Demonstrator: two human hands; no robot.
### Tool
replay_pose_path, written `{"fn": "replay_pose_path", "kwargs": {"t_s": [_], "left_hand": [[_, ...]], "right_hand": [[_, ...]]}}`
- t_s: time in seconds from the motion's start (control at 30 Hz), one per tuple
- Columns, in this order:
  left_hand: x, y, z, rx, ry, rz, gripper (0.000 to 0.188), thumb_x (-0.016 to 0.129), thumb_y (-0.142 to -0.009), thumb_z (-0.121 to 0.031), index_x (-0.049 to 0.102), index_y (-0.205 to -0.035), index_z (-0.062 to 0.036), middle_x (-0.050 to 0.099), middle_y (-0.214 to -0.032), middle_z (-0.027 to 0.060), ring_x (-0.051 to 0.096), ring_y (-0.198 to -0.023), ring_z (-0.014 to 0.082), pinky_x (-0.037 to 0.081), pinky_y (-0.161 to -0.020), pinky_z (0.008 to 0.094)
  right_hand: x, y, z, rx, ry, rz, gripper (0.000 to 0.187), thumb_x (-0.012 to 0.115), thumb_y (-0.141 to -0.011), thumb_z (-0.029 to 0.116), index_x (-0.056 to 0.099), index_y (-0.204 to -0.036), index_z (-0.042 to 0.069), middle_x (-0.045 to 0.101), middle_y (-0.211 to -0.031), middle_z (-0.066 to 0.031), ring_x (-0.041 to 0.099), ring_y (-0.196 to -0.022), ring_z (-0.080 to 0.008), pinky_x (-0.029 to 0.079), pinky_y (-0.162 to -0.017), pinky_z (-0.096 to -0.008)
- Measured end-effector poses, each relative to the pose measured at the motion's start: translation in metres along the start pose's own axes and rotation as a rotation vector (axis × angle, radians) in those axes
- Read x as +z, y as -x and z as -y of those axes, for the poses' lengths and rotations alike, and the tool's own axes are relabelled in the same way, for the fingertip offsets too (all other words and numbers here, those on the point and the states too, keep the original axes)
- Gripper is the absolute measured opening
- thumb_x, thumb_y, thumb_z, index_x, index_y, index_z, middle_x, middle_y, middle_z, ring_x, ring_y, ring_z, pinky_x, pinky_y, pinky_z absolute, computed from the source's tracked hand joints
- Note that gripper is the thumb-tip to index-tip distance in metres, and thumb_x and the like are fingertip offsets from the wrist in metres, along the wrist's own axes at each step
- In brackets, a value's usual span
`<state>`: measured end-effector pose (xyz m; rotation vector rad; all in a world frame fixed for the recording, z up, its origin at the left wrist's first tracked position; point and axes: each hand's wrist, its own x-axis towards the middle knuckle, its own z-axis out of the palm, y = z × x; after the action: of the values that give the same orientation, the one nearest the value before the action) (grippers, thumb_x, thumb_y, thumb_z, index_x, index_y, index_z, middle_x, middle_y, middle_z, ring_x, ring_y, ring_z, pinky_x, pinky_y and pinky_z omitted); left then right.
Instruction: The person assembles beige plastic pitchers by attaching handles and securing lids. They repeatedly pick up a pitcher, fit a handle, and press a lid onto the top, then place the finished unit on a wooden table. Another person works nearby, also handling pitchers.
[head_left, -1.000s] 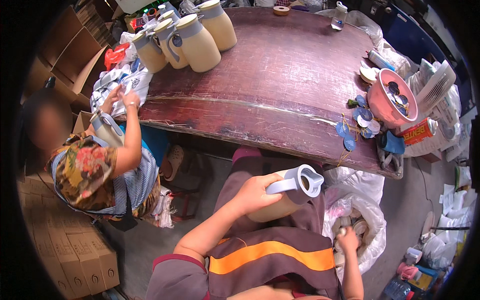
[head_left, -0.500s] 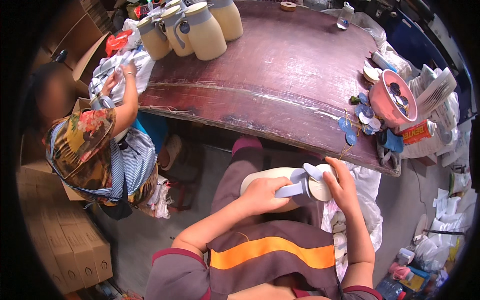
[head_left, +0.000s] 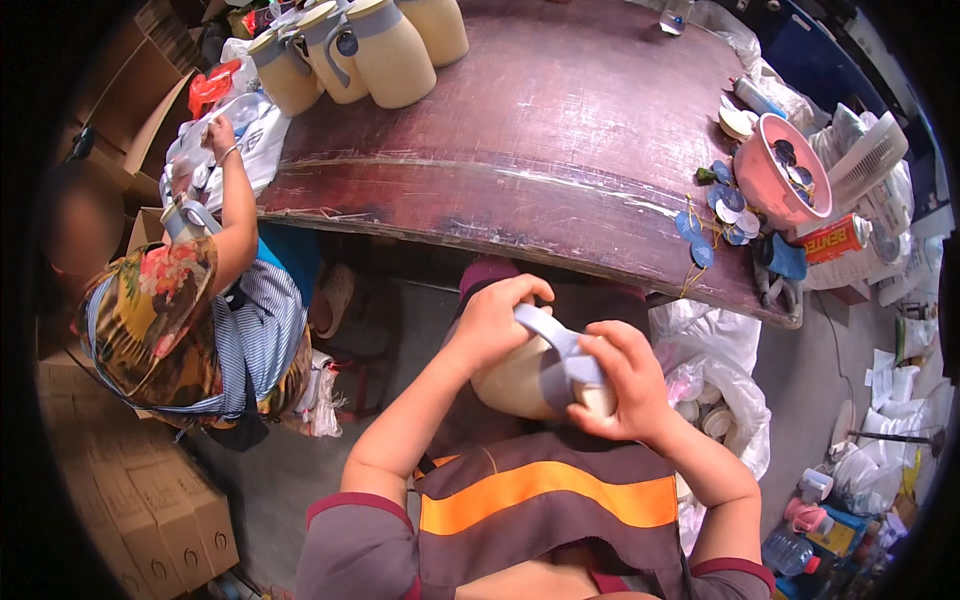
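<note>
Since a second ago your right hand (head_left: pixel 622 385) has come up from beside your hip onto the cream jug (head_left: pixel 520 380), which has sunk from chest height into your lap and now lies on its side.

Packages and labels: brown cardboard boxes (head_left: pixel 150 500) stacked at lower left on the floor, more cartons (head_left: pixel 110 110) upper left beyond the co-worker. Red-and-white cylindrical can (head_left: pixel 835 238) lying on its side at the right end of the dark wooden table (head_left: pixel 560 130), printed band facing up. Round blue tags (head_left: pixel 705 215) on yellow strings clustered just left of the pink bowl (head_left: pixel 765 175), more discs inside it. Row of cream jugs (head_left: pixel 350 50) with grey bands and handles at the far left corner of the table, each with a dark round label near the handle. White plastic bags (head_left: pixel 725 370) on the floor to your right.

Hands: your left hand (head_left: pixel 495 320) is curled over the jug's upper side, fingers closed on the grey handle (head_left: pixel 550 335). Your right hand is closed around the jug's neck end, thumb against the handle strap. Jug sits between both hands, just below the table edge.

Co-worker (head_left: pixel 180 310) at left, floral top, one hand (head_left: pixel 218 135) raised to a white bag (head_left: pixel 235 130) at the table corner.
</note>
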<state>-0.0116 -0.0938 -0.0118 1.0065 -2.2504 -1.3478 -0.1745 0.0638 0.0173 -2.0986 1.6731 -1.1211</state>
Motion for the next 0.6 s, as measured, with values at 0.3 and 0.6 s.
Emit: {"fn": "replay_pose_path", "kwargs": {"t_s": [0.3, 0.6], "left_hand": [[0.016, 0.027, -0.016, 0.067, -0.102, 0.025, 0.026, 0.067, -0.081, -0.026, 0.062, -0.098, -0.0068, 0.067, -0.086, 0.0163, 0.067, -0.080, 0.0334, 0.051, -0.070, 0.0392], [-0.012, 0.012, -0.013, 0.120, 0.042, 0.049, 0.030, 0.064, -0.073, -0.013, 0.066, -0.102, -0.0054, 0.069, -0.091, 0.0112, 0.067, -0.082, 0.0222, 0.052, -0.073, 0.0321]], "right_hand": [[0.008, -0.014, -0.044, 0.347, 0.132, -0.087, 0.064, 0.070, -0.073, 0.038, 0.053, -0.124, 0.003, 0.055, -0.119, -0.0206, 0.053, -0.113, -0.0371, 0.042, -0.098, -0.0434], [-0.020, -0.017, -0.054, -0.148, 0.197, 0.138, 0.081, 0.065, -0.077, 0.059, 0.048, -0.135, 0.005, 0.044, -0.140, -0.0186, 0.039, -0.132, -0.0375, 0.028, -0.110, -0.0500]]}}
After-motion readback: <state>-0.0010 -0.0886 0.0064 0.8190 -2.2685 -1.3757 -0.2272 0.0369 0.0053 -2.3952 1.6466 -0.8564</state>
